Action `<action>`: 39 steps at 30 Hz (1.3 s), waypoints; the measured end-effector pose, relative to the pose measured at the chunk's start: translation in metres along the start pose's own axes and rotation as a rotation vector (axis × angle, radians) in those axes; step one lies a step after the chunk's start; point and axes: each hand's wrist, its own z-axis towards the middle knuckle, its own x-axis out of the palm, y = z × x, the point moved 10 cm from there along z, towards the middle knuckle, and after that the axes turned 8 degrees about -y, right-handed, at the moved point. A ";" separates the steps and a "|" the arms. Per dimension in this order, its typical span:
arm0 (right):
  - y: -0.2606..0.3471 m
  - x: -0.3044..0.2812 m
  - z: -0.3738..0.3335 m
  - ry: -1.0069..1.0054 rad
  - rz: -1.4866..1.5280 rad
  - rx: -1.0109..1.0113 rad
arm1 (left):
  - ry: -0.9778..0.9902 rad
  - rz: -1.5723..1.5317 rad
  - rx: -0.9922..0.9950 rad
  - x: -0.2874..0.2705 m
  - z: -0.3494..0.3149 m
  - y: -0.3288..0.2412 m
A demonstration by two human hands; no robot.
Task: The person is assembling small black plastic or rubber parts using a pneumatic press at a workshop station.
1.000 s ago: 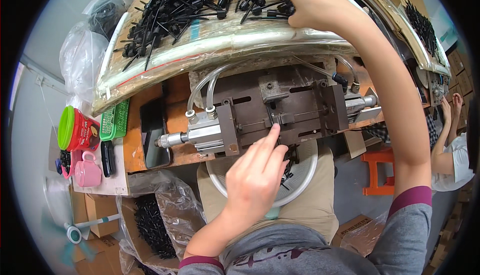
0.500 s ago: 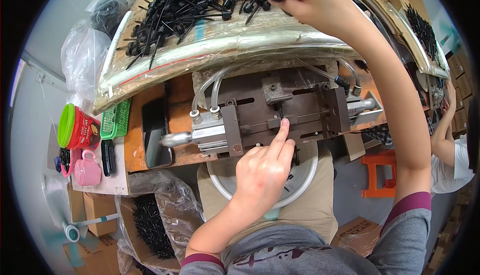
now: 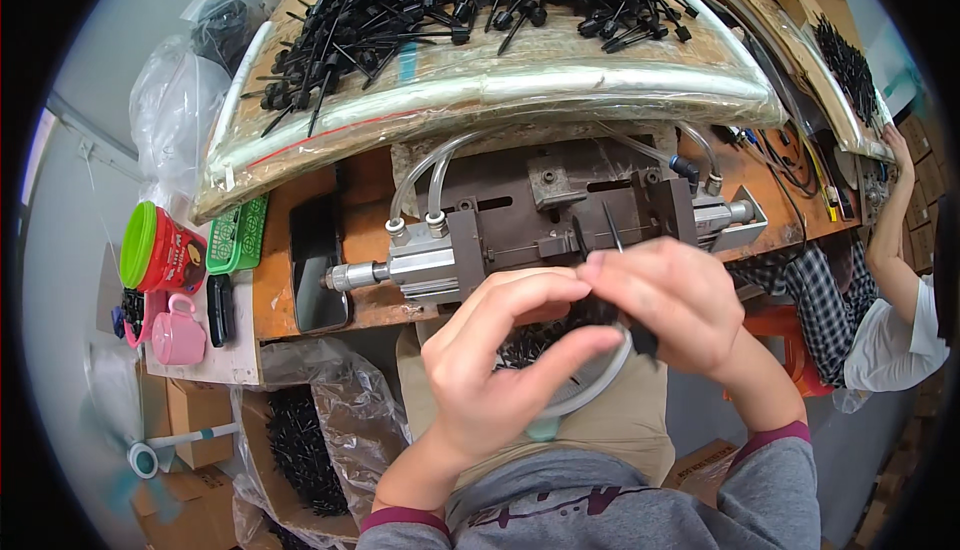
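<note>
One right hand [image 3: 668, 300] around black parts [image 3: 645, 339], one left hand [image 3: 485, 365], one basket [image 3: 603, 378].

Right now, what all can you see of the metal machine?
The machine runs left to right on the wooden table. It has a dark, slotted base, upright end plates, a bolted block near the middle, a silver cylinder each side, and clear hoses. The left hand and right hand hide part of its front edge; contact is unclear.
</note>
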 end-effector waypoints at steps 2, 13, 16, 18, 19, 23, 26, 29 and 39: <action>0.011 0.000 -0.008 0.007 -0.098 -0.074 | -0.012 -0.094 -0.135 0.002 -0.008 0.014; -0.060 -0.030 -0.049 -0.256 0.240 0.865 | 0.192 0.408 0.063 0.026 -0.032 0.013; -0.066 -0.020 -0.060 -0.179 0.403 1.065 | 0.260 0.530 0.106 0.041 -0.039 0.027; -0.067 -0.015 -0.067 -0.123 0.461 1.144 | 0.297 0.601 0.119 0.049 -0.040 0.032; -0.068 -0.012 -0.073 -0.109 0.499 1.195 | 0.312 0.633 0.140 0.051 -0.038 0.032; -0.067 -0.009 -0.076 -0.032 0.501 1.212 | 0.304 0.703 0.161 0.054 -0.032 0.034; -0.068 -0.007 -0.079 0.008 0.461 1.182 | 0.297 0.710 0.160 0.052 -0.030 0.034; -0.068 0.000 -0.090 0.014 0.533 1.318 | 0.293 0.692 0.140 0.050 -0.028 0.034; -0.059 0.030 -0.093 0.029 0.700 1.405 | 0.157 0.250 0.160 0.037 -0.024 -0.008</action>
